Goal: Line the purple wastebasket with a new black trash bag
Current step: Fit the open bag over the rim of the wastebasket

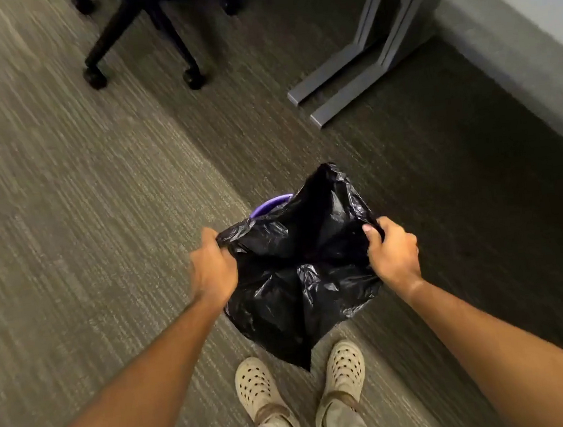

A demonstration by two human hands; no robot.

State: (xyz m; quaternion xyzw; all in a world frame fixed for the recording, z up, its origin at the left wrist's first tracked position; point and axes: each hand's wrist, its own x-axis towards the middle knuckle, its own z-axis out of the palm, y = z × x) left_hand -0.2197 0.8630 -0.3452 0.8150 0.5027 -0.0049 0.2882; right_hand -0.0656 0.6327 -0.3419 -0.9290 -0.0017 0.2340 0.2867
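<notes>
Gripping the black bag (299, 273) by its edges, the left hand (214, 268) and right hand (394, 254) have fingers curled tight on the plastic; the bag hangs spread between them, hiding most of the purple bin (270, 204) standing on the carpet (84, 215) beyond the shoes (255, 384)

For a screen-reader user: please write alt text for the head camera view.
Two hands, left hand and right hand, stretch a black trash bag over a mostly hidden purple wastebasket on carpet. Beige clogs below; chair base beyond.
</notes>
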